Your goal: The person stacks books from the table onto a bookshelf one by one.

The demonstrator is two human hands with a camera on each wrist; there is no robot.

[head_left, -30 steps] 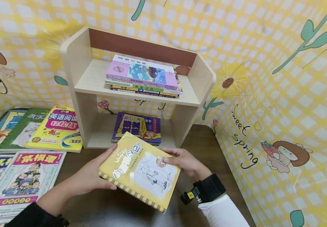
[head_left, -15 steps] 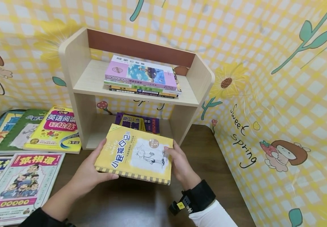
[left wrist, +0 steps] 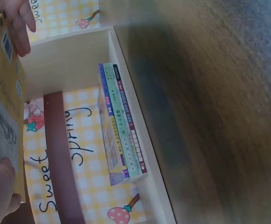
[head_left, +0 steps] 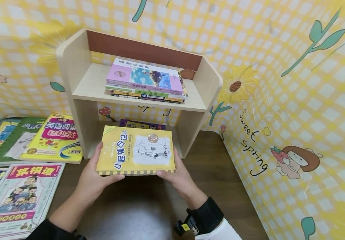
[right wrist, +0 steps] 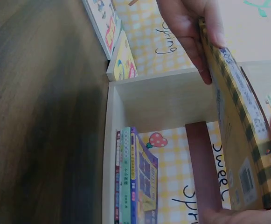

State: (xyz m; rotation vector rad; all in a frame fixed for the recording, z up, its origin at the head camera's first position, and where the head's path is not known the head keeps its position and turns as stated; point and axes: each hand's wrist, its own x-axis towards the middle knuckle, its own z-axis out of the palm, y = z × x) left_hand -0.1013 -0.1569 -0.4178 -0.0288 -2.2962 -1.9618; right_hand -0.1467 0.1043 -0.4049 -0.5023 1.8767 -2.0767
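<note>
A yellow book (head_left: 136,150) with a line drawing on its cover is held up in front of the bookshelf, cover up and spine toward me. My left hand (head_left: 91,176) grips its left end, thumb along the spine side. On the right end, my right hand (head_left: 180,175) pinches it with the thumb at the lower corner and fingers beneath. Both wrist views show the book's underside, with a barcode label in the right wrist view. Behind it, a purple book (head_left: 142,125) tops a small stack on the lower shelf, partly hidden in the head view.
The wooden bookshelf (head_left: 187,130) stands against a patterned cloth. On its upper shelf lies a stack of books (head_left: 145,80), a pink-and-blue one on top. Left of the shelf are a yellow workbook (head_left: 54,140), a green book (head_left: 19,143) and magazine-like books (head_left: 25,200) on the dark table (head_left: 130,213).
The yellow book has turned from a slant to nearly square with the shelf and moved a little left and toward it. My right hand has shifted down to its lower right corner.
</note>
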